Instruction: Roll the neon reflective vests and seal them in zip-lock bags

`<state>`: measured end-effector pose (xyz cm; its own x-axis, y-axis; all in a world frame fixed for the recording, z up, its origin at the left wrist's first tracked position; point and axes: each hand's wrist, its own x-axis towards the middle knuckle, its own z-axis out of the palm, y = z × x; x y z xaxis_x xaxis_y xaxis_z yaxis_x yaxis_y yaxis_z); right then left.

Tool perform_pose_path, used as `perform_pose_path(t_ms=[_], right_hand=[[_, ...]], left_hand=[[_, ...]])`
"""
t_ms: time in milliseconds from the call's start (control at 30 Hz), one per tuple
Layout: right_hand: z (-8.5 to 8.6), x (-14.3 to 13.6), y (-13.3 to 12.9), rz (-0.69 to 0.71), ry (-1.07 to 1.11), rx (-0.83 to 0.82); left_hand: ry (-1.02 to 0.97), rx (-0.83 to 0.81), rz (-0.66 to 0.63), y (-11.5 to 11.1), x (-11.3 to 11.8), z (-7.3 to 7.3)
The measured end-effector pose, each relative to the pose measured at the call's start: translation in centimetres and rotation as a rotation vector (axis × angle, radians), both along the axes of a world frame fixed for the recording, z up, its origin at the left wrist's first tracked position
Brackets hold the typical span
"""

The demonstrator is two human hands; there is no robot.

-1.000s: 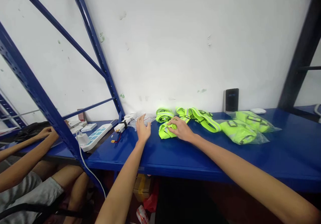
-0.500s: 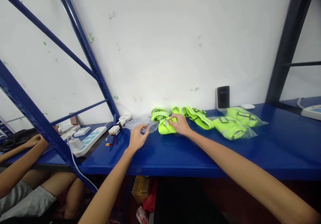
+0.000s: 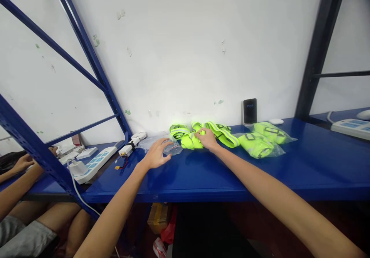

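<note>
Blue shelf (image 3: 318, 169) against a white wall, both arms stretched forward over it.

The left hand (image 3: 156, 154) is laid palm down, fingers spread, on a clear bag (image 3: 162, 144) near the shelf's back edge. The right hand (image 3: 207, 139) is curled, fingertips pinching a loose yellow band (image 3: 189, 141). Three more loose bands are seen behind it, and two bagged ones (image 3: 261, 139) to the right, toward the back edge.

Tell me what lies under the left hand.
The left hand rests on a clear plastic bag lying on the blue shelf. The bag's contents are unclear.
</note>
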<state>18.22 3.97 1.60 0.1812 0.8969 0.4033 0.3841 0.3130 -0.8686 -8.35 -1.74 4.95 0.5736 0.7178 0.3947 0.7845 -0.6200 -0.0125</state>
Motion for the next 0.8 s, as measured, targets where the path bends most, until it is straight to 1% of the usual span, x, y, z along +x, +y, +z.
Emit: perform_pose_path(t_ms=[100, 200, 267, 367, 433, 467, 533, 567, 667, 800], right_hand=[[-0.2, 0.1, 0.4, 0.026, 0.156, -0.066], [-0.5, 0.1, 0.9, 0.05, 0.326, -0.103], [-0.7, 0.0, 1.0, 0.078, 0.397, -0.146], [-0.7, -0.3, 0.8, 0.144, 0.453, -0.231], [-0.6, -0.4, 0.6, 0.189, 0.49, -0.289], [-0.5, -0.5, 0.4, 0.206, 0.506, -0.313], [-0.4, -0.5, 0.3, 0.232, 0.535, -0.349], [-0.4, -0.5, 0.2, 0.243, 0.549, -0.363], [-0.4, -0.6, 0.2, 0.274, 0.583, -0.39], [-0.5, -0.7, 0.3, 0.312, 0.618, -0.398]], left_hand=[[0.109, -0.142, 0.084, -0.2, -0.1, -0.5], [0.209, -0.196, 0.13, -1.6, 0.9, -0.3], [0.277, -0.177, 0.164, -2.5, 1.7, 0.3], [0.303, -0.061, 0.158, -2.8, 2.8, 1.6], [0.267, -0.014, 0.089, -2.2, 3.1, 2.1], [0.243, -0.018, 0.046, -1.7, 3.1, 2.3], [0.192, -0.081, -0.017, -0.3, 2.9, 2.2], [0.163, -0.129, -0.025, 0.4, 2.7, 2.0], [0.061, -0.256, 0.018, 2.1, 2.0, 1.1], [-0.045, -0.312, 0.082, 3.0, 1.4, 0.0]])
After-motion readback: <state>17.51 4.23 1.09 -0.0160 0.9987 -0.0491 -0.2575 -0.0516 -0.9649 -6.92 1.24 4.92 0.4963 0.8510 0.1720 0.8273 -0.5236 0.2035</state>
